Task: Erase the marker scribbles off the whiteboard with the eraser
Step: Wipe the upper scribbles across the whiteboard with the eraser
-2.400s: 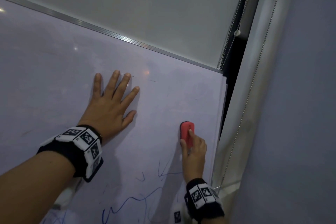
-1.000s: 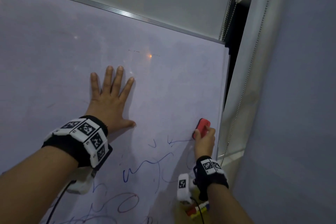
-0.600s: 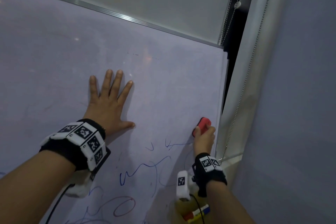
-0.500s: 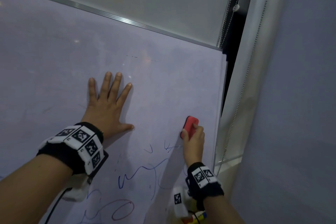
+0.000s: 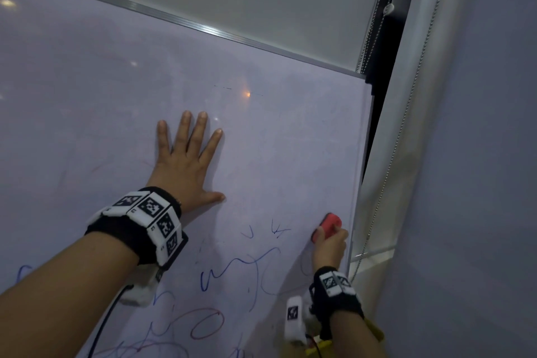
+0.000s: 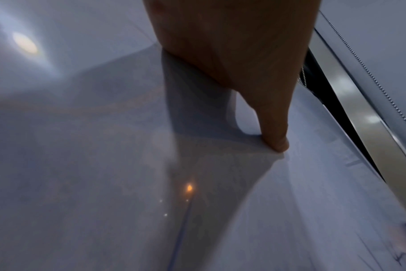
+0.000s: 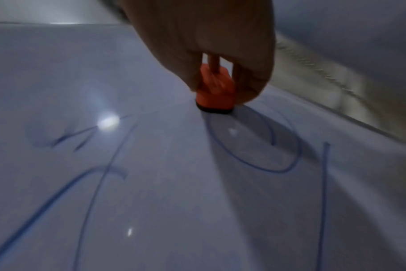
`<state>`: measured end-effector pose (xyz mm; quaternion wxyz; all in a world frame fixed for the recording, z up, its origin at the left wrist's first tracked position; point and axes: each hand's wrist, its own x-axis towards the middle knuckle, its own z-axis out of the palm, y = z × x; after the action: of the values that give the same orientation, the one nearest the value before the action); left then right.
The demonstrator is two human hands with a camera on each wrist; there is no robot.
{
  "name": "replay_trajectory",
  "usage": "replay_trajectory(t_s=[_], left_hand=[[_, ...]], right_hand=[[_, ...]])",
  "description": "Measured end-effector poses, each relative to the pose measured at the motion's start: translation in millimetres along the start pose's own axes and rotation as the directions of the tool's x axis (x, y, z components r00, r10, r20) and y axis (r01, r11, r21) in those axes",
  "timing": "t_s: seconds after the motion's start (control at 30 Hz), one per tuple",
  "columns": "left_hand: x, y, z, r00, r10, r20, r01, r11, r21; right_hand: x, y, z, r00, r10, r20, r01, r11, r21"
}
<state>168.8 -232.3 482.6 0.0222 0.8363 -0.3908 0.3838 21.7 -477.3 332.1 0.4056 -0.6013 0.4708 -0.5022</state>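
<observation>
A whiteboard (image 5: 101,102) fills the head view, tilted, with blue scribbles (image 5: 241,266) and a red loop (image 5: 207,324) low on it. My right hand (image 5: 329,244) grips a small red eraser (image 5: 328,225) pressed against the board near its right edge, just above a blue loop (image 7: 255,144). In the right wrist view the eraser (image 7: 214,95) shows its dark pad on the surface. My left hand (image 5: 189,163) lies flat on the board, fingers spread and straight; its thumb (image 6: 272,128) touches the surface.
The board's metal frame (image 5: 203,29) runs along the top and its right edge (image 5: 360,183) is close to the eraser. A roller blind with a bead chain (image 5: 389,183) hangs right of the board. Something yellow (image 5: 318,346) shows below my right wrist.
The eraser swung left about half a second ago and is now back by the right edge. The short blue stroke beside it is shorter. My left hand stayed flat on the board.
</observation>
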Motion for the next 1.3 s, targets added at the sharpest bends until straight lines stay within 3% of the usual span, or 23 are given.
replay_trajectory(t_s=[0.03,0.07,0.17,0.23,0.4,0.47,0.5,0.57,0.6,0.63,0.73,0.8,0.87,0.97,1.0,1.07,1.13,1.2,1.23,1.3], left_hand=[[0.2,0.4,-0.2,1.0,-0.006,0.0,0.006,1.0,-0.004],[-0.1,0.4,-0.7,1.0,-0.007,-0.003,0.007,1.0,-0.01],[-2.4,-2.2,-0.6,1.0,0.013,-0.008,-0.013,0.999,-0.03],[-2.4,-3.1,-3.9,0.999,0.035,-0.008,-0.036,0.999,-0.031],[-2.7,-1.8,-4.9,1.0,0.021,0.004,-0.021,1.0,-0.019],[-3.5,-1.2,-6.4,1.0,0.009,0.028,-0.009,1.0,-0.021],[-3.6,-1.3,-5.8,0.999,0.004,0.042,-0.003,1.0,-0.02],[-2.8,-0.5,-6.7,0.999,-0.004,0.054,0.006,0.999,-0.036],[-2.3,0.4,-8.8,0.998,-0.006,0.059,0.009,0.999,-0.042],[-2.6,1.0,-9.4,0.998,-0.009,0.066,0.011,0.999,-0.044],[-2.4,0.3,-10.6,0.996,-0.015,0.091,0.019,0.999,-0.044],[-2.7,0.8,-14.1,0.995,-0.012,0.101,0.017,0.998,-0.054],[-3.0,0.5,-16.0,0.995,-0.006,0.102,0.012,0.999,-0.051],[-4.4,-0.4,-19.1,0.995,0.006,0.103,0.001,0.998,-0.06],[-5.2,-0.4,-19.9,0.994,0.008,0.106,-0.001,0.998,-0.065],[-5.8,-0.4,-19.4,0.994,0.007,0.111,0.0,0.998,-0.062],[-5.7,-0.2,-19.0,0.994,0.003,0.113,0.002,0.999,-0.052],[-6.0,0.1,-19.6,0.993,0.002,0.118,0.003,0.999,-0.047],[-6.2,0.1,-19.8,0.993,0.002,0.118,0.003,0.999,-0.044],[-6.1,-0.2,-20.3,0.993,0.001,0.117,0.004,0.999,-0.045]], right_hand=[[2.5,1.5,-1.2,0.998,0.07,-0.006,-0.07,0.998,-0.005],[-1.6,2.0,0.4,0.998,0.059,-0.002,-0.059,0.998,-0.02],[-28.5,-3.3,9.5,0.975,-0.201,0.091,0.203,0.979,-0.01],[-31.0,-4.9,7.9,0.958,-0.27,0.1,0.272,0.962,-0.009],[4.6,-5.8,-2.5,1.0,0.003,-0.022,-0.003,1.0,-0.009],[-18.7,-13.6,4.9,0.991,-0.136,0.016,0.137,0.99,-0.018],[-40.7,-17.2,11.7,0.958,-0.279,0.064,0.281,0.96,-0.019],[-85.3,-17.6,22.5,0.841,-0.519,0.155,0.529,0.848,-0.027],[-96.7,-15.5,24.1,0.796,-0.581,0.168,0.595,0.803,-0.042],[-97.5,-14.0,23.9,0.794,-0.588,0.155,0.601,0.798,-0.053],[-74.2,-13.9,22.0,0.934,-0.353,0.055,0.353,0.935,-0.005],[-77.8,-20.3,26.0,0.955,-0.295,0.018,0.296,0.955,-0.01],[-107.1,-23.9,34.5,0.879,-0.473,0.054,0.476,0.878,-0.052],[-142.0,-9.2,40.4,0.661,-0.734,0.158,0.751,0.646,-0.14],[-140.6,-4.5,38.1,0.621,-0.761,0.187,0.784,0.601,-0.154],[-127.1,-3.8,31.2,0.614,-0.764,0.197,0.789,0.597,-0.144],[-112.4,-12.8,27.1,0.683,-0.716,0.14,0.73,0.672,-0.126],[-112.0,-23.8,31.0,0.72,-0.69,0.075,0.694,0.712,-0.107],[-118.4,-27.7,34.3,0.718,-0.692,0.073,0.696,0.712,-0.09],[-135.5,-26.0,42.5,0.658,-0.744,0.114,0.753,0.652,-0.091]])
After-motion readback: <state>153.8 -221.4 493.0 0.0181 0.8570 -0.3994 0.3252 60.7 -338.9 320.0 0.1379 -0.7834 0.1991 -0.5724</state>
